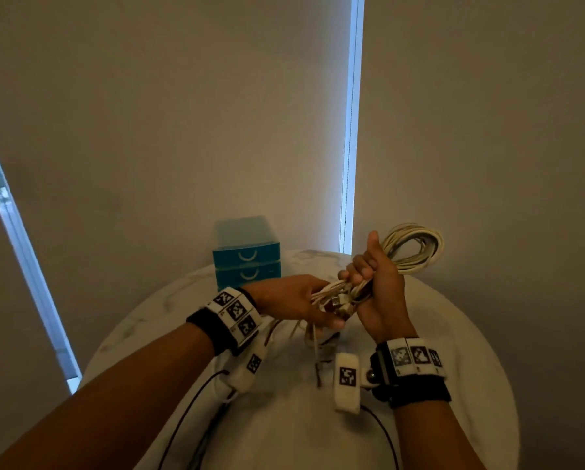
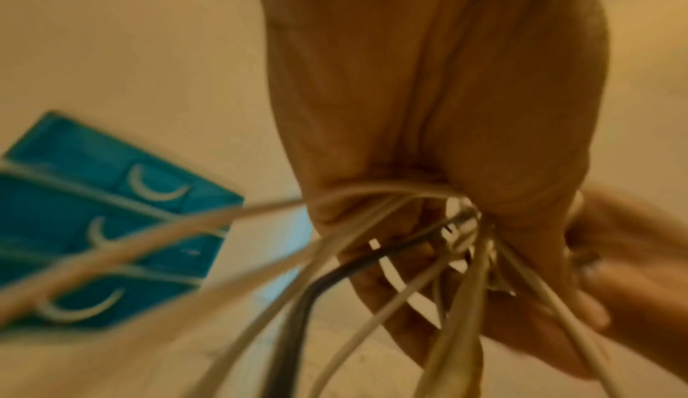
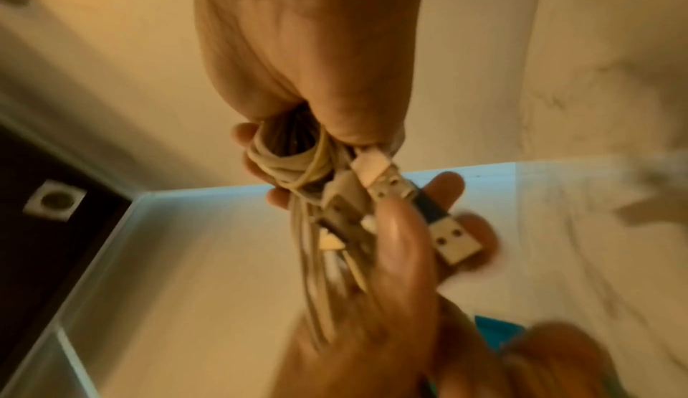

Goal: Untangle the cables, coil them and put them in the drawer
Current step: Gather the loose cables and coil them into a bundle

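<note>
Right hand (image 1: 377, 286) fingers are curled tight round the waist of a bundle of white cables (image 1: 416, 249), thumb raised; the coiled loops stand out above and behind the fist, clear of the table. Left hand (image 1: 294, 301) fingers and thumb are closed on the loose ends just below the fist, where several USB plugs (image 3: 452, 239) are gathered; from the right wrist view a blue-collared plug is seen lying across the left fingers. Further strands, one dark, hang down from the left hand toward the round marble-patterned table (image 1: 470, 334); whether they are knotted cannot be told. The blue three-drawer unit (image 1: 247, 262) stands at the far edge of the table, all drawers closed as far as visible. Judged risk: cables are coiled together rather than apart, so a pull on one plug may tighten a snag or drag loops out of the fist; hanging ends may catch when the bundle is carried; no hand is free for the drawer.
</note>
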A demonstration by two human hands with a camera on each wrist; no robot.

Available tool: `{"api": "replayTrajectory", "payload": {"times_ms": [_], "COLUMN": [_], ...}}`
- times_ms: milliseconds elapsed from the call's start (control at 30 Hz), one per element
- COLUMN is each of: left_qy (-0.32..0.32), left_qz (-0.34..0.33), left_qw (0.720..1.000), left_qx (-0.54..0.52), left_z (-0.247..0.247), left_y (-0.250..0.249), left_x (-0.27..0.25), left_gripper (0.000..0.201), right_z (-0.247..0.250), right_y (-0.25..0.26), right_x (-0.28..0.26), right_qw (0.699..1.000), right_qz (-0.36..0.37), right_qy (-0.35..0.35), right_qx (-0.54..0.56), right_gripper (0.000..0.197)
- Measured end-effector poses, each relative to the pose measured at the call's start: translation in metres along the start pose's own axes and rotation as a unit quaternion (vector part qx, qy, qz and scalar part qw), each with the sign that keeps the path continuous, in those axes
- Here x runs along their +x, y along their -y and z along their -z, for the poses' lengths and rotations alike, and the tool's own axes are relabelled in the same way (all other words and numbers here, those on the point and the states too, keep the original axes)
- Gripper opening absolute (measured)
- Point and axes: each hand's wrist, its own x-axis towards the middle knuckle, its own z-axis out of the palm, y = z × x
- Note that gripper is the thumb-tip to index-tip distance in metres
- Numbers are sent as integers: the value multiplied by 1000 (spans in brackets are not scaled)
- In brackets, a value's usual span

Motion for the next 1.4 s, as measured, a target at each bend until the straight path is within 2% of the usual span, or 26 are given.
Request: {"api": "replayTrajectory", "payload": {"times_ms": [100,233,300,400,433,500,567,600,633,700,767,867,967,1067,1133,1167,1200,1233,1267,1333,1400], "left_qy": [-18,-31,-11,-3,-9,-38,-79,-98,-117,-153,-202,-280,-322,-286,-230,-192,-154,-118,-87,-35,11], "left_qz": [28,-3,-7,22,36,74,113,116,103,68,35,-23,-57,-35,0,20,40,60,76,93,93], "left_qw": [999,999,997,984,982,987,990,988,982,948,915,907,914,925,935,940,941,940,940,944,948], "left_qx": [-23,-31,-72,-176,-187,-134,-32,30,109,269,347,314,240,249,270,283,298,313,320,313,303], "left_z": [7,9,7,1,0,2,7,11,14,20,26,36,39,43,47,49,52,55,58,63,66], "left_y": [12,19,27,30,27,13,2,-1,-1,-2,-8,-17,-25,-31,-36,-40,-45,-50,-55,-59,-62], "left_x": [-6,-22,-29,-37,-38,-38,-38,-38,-39,-40,-40,-37,-35,-34,-33,-33,-34,-35,-37,-38,-38], "left_gripper": [31,22,28,40,49,71,91,93,89,75,72,63,48,50,52,51,50,48,45,42,39], "right_z": [6,4,2,-3,-5,-7,-7,-7,-7,-7,-9,-17,-22,-22,-25,-28,-32,-33,-33,-26,-24], "right_y": [0,0,1,0,-2,-5,-10,-13,-17,-25,-30,-35,-44,-52,-52,-54,-57,-61,-64,-68,-66], "right_x": [3,0,-1,-4,-5,-8,-9,-9,-8,-6,-7,-16,-24,-29,-33,-32,-33,-30,-28,-23,-24], "right_qw": [998,991,985,971,961,942,925,912,895,862,848,871,871,860,832,820,820,823,834,862,870], "right_qz": [3,22,37,55,63,77,83,84,88,92,75,-47,-97,-124,-133,-140,-144,-144,-143,-128,-136], "right_qy": [-39,-90,-116,-150,-161,-165,-141,-125,-109,-63,9,99,174,221,240,244,234,218,201,197,196], "right_qx": [-41,-97,-122,-179,-216,-282,-344,-382,-422,-495,-524,-479,-450,-444,-482,-499,-502,-504,-494,-449,-432], "right_gripper": [51,52,51,54,57,63,67,71,76,84,84,88,104,113,98,78,49,22,6,19,21]}}
